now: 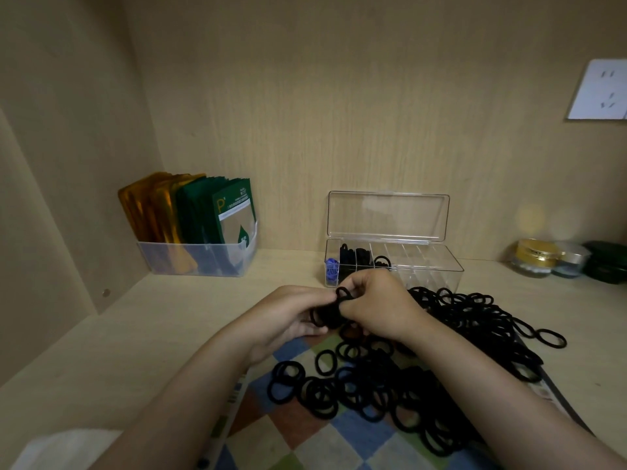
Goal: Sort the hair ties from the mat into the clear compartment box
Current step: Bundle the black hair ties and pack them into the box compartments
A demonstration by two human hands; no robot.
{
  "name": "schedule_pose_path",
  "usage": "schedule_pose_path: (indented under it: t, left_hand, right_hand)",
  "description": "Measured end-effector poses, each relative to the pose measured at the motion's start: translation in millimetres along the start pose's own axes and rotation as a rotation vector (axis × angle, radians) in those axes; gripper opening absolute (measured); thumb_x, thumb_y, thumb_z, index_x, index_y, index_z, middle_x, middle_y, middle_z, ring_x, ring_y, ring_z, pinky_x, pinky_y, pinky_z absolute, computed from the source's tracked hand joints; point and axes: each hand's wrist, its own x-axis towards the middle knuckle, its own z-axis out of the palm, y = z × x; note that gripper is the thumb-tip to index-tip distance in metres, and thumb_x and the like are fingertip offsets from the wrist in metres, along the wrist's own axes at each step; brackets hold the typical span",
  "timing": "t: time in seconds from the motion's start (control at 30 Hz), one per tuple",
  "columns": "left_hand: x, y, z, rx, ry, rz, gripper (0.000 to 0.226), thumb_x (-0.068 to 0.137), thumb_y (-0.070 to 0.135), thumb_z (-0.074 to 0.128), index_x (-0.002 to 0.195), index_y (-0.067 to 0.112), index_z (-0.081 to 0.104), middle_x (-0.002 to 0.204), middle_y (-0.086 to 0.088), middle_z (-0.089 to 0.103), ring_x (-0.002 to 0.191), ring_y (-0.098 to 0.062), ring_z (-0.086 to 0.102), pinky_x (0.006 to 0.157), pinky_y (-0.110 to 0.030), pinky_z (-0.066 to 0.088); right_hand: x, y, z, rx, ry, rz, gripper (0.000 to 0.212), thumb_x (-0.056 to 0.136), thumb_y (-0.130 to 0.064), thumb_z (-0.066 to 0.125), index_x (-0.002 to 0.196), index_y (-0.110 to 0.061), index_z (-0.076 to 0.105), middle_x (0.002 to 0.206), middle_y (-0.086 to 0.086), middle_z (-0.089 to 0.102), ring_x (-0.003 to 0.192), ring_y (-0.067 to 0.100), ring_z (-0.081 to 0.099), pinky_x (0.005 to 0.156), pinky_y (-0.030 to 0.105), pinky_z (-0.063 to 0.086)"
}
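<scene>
A heap of black hair ties (441, 351) covers the checked mat (305, 432) in front of me. Above the mat's far edge, my left hand (288, 317) grips a bundle of black hair ties (327, 315). My right hand (376, 305) pinches a loop at the top of that same bundle. Just behind my hands stands the clear compartment box (437, 262) with its lid up. Its left compartments hold blue ties (331, 269) and black ties (356, 257); the compartments to the right look bare.
A clear bin of gold and green sachets (196, 232) stands at the back left. Small jars (549, 259) sit at the back right, under a wall socket (599, 91). One hair tie (551, 338) lies off the mat on the right. Wooden walls close in at left and back.
</scene>
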Motion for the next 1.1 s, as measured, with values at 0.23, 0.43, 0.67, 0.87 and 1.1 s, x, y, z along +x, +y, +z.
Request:
schedule_pose_path:
  t: [0.23, 0.43, 0.67, 0.87, 1.1]
  left_hand:
    - [4, -8, -4, 0.201, 0.048, 0.125, 0.026, 0.096, 0.007, 0.06, 0.115, 0.019, 0.073, 0.103, -0.003, 0.076, 0.087, -0.006, 0.066, 0.076, -0.019, 0.054]
    - [6, -7, -2, 0.302, 0.084, 0.163, 0.031, 0.098, 0.005, 0.057, 0.11, 0.028, 0.073, 0.099, 0.004, 0.077, 0.082, -0.004, 0.064, 0.07, -0.018, 0.053]
    - [7, -9, -3, 0.285, 0.183, 0.152, 0.029, 0.094, 0.004, 0.064, 0.119, 0.017, 0.071, 0.105, 0.001, 0.076, 0.096, -0.01, 0.071, 0.071, -0.021, 0.057]
    - [11, -11, -5, 0.17, 0.339, 0.091, 0.026, 0.092, 0.009, 0.068, 0.117, 0.011, 0.072, 0.102, -0.005, 0.076, 0.077, -0.007, 0.07, 0.061, -0.018, 0.055]
    - [9, -6, 5, -0.051, 0.203, 0.047, 0.022, 0.093, 0.014, 0.066, 0.113, 0.01, 0.074, 0.106, -0.01, 0.076, 0.095, -0.015, 0.07, 0.069, -0.022, 0.057]
  right_hand:
    - [-1, 3, 2, -0.047, -0.025, -0.148, 0.014, 0.075, -0.013, 0.078, 0.075, -0.021, 0.067, 0.069, -0.006, 0.065, 0.052, -0.003, 0.055, 0.052, 0.015, 0.044]
    - [-2, 0, -6, 0.096, -0.161, -0.06, 0.014, 0.082, -0.015, 0.077, 0.093, -0.015, 0.068, 0.077, -0.001, 0.063, 0.058, 0.013, 0.062, 0.043, 0.022, 0.044]
    - [-3, 0, -16, 0.188, -0.056, 0.002, 0.011, 0.092, -0.024, 0.07, 0.091, -0.02, 0.08, 0.066, 0.003, 0.069, 0.05, 0.014, 0.061, 0.044, 0.026, 0.046]
    - [-5, -8, -22, 0.42, -0.071, 0.005, 0.013, 0.088, -0.012, 0.073, 0.099, -0.013, 0.079, 0.071, 0.011, 0.071, 0.047, 0.013, 0.053, 0.039, 0.023, 0.042]
    - [-4, -7, -6, 0.212, -0.008, 0.0, 0.018, 0.077, -0.012, 0.084, 0.088, -0.013, 0.07, 0.057, 0.001, 0.059, 0.042, 0.012, 0.052, 0.035, 0.021, 0.038]
